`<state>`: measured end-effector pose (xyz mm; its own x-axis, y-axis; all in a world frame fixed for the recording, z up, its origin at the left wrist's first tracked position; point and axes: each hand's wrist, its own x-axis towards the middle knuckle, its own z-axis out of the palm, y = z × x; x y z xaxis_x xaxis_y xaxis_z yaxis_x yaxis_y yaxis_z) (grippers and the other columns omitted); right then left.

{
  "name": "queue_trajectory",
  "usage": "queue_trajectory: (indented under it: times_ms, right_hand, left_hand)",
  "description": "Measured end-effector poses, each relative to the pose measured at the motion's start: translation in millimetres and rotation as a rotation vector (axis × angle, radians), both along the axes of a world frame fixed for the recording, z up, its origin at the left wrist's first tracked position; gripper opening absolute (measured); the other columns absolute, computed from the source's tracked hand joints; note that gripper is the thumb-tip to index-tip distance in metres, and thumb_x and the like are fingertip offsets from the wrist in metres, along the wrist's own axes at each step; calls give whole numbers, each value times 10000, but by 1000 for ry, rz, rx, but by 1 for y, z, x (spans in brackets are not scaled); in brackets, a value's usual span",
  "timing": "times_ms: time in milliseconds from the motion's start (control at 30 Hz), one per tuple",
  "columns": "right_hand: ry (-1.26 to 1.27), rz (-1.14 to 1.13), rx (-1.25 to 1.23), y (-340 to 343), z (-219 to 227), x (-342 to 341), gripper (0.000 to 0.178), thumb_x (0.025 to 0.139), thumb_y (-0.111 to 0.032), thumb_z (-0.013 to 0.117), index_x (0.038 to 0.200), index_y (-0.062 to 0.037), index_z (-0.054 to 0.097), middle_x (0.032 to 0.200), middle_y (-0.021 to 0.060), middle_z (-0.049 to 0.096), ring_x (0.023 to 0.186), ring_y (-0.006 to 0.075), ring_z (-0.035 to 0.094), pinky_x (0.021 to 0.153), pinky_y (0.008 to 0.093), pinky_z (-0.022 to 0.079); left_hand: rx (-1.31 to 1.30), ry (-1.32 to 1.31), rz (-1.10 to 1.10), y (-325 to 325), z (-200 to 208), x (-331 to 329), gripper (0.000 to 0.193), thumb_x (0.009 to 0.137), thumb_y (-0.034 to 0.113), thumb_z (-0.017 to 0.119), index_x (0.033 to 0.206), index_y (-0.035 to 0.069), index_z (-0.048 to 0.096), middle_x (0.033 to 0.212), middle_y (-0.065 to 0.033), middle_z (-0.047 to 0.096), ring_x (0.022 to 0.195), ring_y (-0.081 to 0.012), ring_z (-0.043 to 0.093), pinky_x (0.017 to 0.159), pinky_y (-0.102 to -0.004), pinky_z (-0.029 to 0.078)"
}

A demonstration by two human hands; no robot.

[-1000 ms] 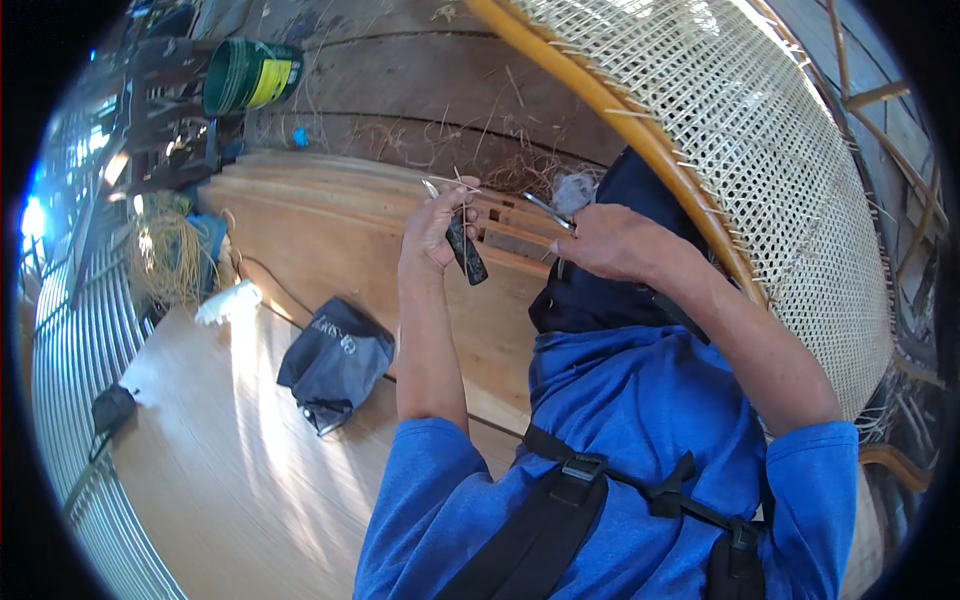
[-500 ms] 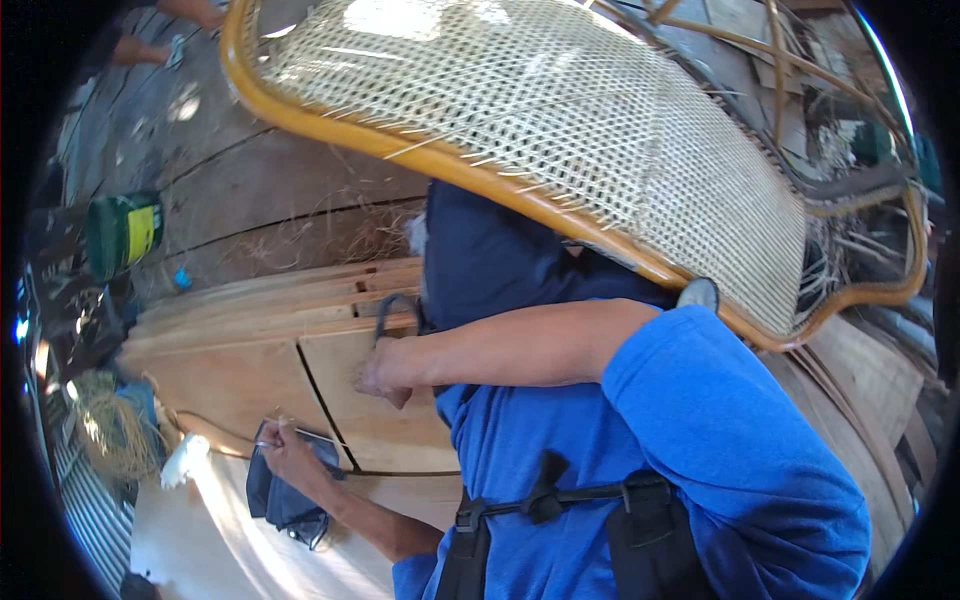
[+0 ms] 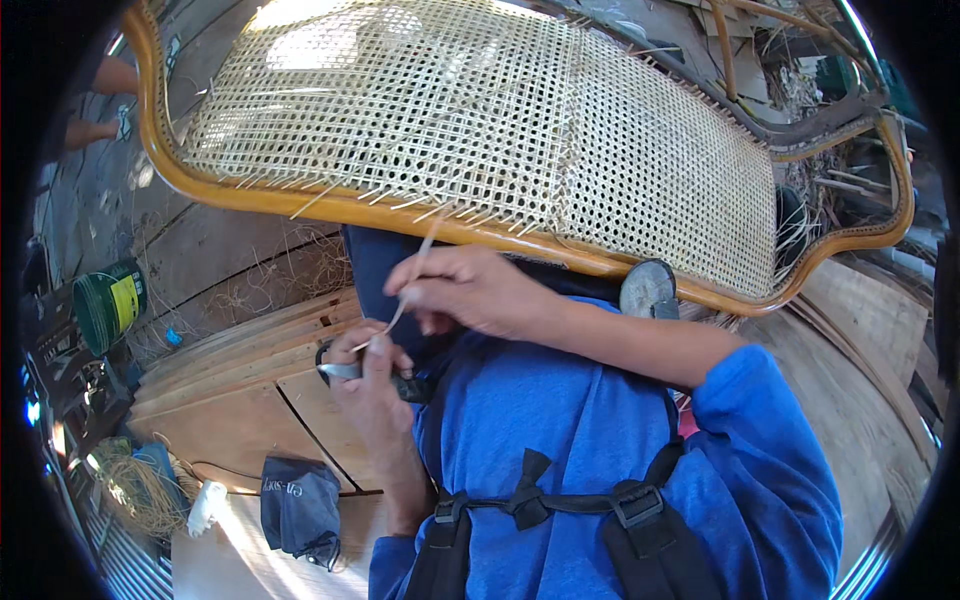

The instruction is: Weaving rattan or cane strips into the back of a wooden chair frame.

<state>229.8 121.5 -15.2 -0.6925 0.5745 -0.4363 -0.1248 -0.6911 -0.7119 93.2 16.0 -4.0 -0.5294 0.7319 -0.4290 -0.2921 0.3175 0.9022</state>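
Note:
A thin, pale cane strip (image 3: 428, 240) rises between my hands, just in front of the chair frame. My right hand (image 3: 470, 290) pinches it between thumb and fingers. Below and to the left, my left hand (image 3: 375, 390) is closed around a small shiny metal blade (image 3: 340, 370), and the strip's lower end reaches its fingertips. Across the top lies a woven cane panel (image 3: 400, 130) in a varnished golden-brown rattan frame (image 3: 340, 207). Several loose cane ends stick out over the frame's near edge. The blade's handle is hidden in my left hand.
Stacked wooden boards (image 3: 230, 420) lie to my left, with a dark drawstring pouch (image 3: 300, 510) beside them. A green bucket (image 3: 100, 305) stands farther left, near a fibre bundle (image 3: 140, 490). Someone's bare feet (image 3: 95, 132) show at upper left. Plywood (image 3: 860, 340) lies to the right.
My left hand has come up from beside the pouch toward my right hand. My right hand has moved up and right and now pinches the cane strip. The panel appears lower and farther left.

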Motion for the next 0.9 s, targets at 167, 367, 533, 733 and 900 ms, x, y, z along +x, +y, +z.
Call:
queue_trajectory:
  times_ms: [167, 367, 533, 733, 900]
  right_hand:
    - [-158, -128, 87, -8, -8, 68, 147, 919, -125, 533, 969, -9, 608, 739, 24, 599, 634, 84, 593, 570, 204, 489]
    - [-43, -404, 20, 4, -9, 86, 122, 915, -115, 542, 929, -8, 598, 822, 41, 601, 644, 90, 604, 570, 205, 493]
    - [-63, -398, 2, 2, -16, 93, 89, 911, -99, 541, 933, -26, 586, 819, 40, 605, 636, 97, 603, 567, 208, 492]
    - [-166, -487, -21, 17, -13, 105, 79, 899, -95, 549, 938, -33, 579, 773, 43, 611, 611, 100, 598, 544, 218, 489]
    - [-326, -649, 35, 66, -27, 127, 76, 886, -92, 554, 903, -26, 588, 754, 31, 605, 597, 83, 587, 520, 213, 470]
  left_hand:
    - [8, 37, -305, 20, 7, 19, 97, 867, 69, 609, 935, -1, 610, 838, -61, 591, 574, -77, 521, 507, -189, 404]
    - [-163, 201, -492, 31, 9, 37, 92, 877, 108, 614, 904, 21, 626, 755, -3, 570, 576, -45, 494, 519, -181, 413]
    - [-386, 184, -543, 40, 14, 44, 130, 886, 151, 607, 895, 22, 622, 693, 26, 538, 566, -30, 460, 513, -177, 388]
    - [-301, 391, -568, 58, 8, 43, 115, 865, 124, 603, 880, 10, 609, 667, 28, 522, 577, -28, 415, 524, -191, 356]
    - [-211, 649, -511, 112, 2, 47, 147, 853, 133, 587, 867, -10, 615, 681, -36, 579, 600, -77, 485, 584, -243, 418]
